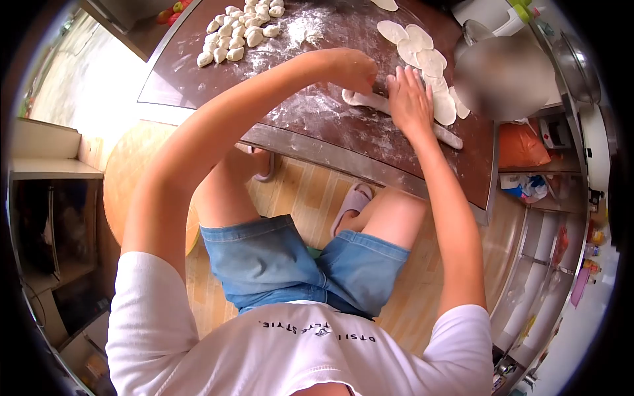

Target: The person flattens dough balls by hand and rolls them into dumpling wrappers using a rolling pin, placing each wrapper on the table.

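Note:
A floury rolling pin [448, 136] lies slantwise on the dark red table. My right hand [411, 105] rests flat across the rolling pin, its fingers stretched out. Just left of it, my left hand [355, 69] is closed with its fingers curled down near the pin's left end; what they hold, if anything, is hidden. Flat round dough wrappers [431, 63] overlap in a row beyond and beside my right hand. Farther left, several small dough pieces [236, 36] are gathered in a cluster.
Loose flour [304, 30] is scattered over the table [181, 76]. A metal edge [317, 152] runs along the table's near side, above my knees. Shelves [538, 264] stand at the right, with an orange bag [522, 146]. A blurred patch covers part of the upper right.

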Motion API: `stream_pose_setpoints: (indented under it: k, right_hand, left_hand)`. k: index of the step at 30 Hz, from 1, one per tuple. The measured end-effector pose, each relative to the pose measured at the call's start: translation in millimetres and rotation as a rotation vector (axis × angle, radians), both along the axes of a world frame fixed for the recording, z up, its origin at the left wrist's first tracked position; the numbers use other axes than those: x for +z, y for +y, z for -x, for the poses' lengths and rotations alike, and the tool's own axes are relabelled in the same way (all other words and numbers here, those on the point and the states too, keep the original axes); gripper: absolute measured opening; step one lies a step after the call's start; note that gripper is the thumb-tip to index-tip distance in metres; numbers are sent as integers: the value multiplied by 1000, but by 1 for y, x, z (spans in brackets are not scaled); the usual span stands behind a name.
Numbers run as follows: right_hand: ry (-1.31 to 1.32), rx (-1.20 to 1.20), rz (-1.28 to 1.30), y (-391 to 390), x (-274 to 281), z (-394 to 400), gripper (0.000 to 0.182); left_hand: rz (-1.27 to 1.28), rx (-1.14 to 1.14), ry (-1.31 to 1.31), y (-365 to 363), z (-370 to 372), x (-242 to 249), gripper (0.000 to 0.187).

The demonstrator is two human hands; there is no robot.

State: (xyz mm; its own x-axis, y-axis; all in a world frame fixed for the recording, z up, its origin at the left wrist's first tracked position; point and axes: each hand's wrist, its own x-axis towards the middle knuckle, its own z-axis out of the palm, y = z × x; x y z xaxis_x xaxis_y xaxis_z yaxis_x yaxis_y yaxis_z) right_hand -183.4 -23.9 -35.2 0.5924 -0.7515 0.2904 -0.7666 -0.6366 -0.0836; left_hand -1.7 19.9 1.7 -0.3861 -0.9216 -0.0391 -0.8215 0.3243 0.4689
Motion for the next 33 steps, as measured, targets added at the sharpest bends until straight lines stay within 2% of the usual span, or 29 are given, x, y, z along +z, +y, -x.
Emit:
stream_pose_setpoints:
  k: [2,4,5,8,11,14,17,20,21,23,27,29,32,33]
  right_hand:
    - [-14,6,-5,-2,-5,0,51]
    - [-25,69,-45,29,-7,16,51]
    - [-22,113,-68,50,-6,26,51]
    - [-46,131,-95,76,1,34,49]
    - [-50,69,5,25,-8,6,49]
    - [-40,-10,-10,-5,-8,-9,51]
    - [-59,95,-47,54,-5,17,50]
    - [-60,140,-61,68,0,23,48]
    - [-66,141,-59,72,-2,25,48]
    - [-53,72,-11,29,-6,1,49]
    - [-41,6,14,6,-8,-12,51]
    - [-33,86,-22,44,-8,9,49]
    - [-53,138,-50,72,-2,22,47]
    - [-66,141,-51,76,-4,24,47]
  left_hand:
    - [-84,5,-54,-8,0,-2,21]
    - [-198,-15,-39,-16,3,-9,20]
    - [-286,1,74,-11,1,-4,19]
    - [-314,52,171,-4,-3,-4,18]
    - [-49,40,152,-8,-5,-15,18]
    - [-55,79,-47,-13,0,-8,17]
    - [-59,-27,-33,-12,-3,-14,18]
    - [-297,112,172,-2,-6,-4,19]
    - [-229,95,143,0,-5,-5,19]
    - [-82,69,86,-2,-8,-6,18]
    - [-55,48,22,-9,-8,-7,15]
    - [-82,7,29,-12,-7,-18,15]
    - [-268,49,216,-1,-10,-13,18]
    - [-182,26,196,0,-11,-13,17]
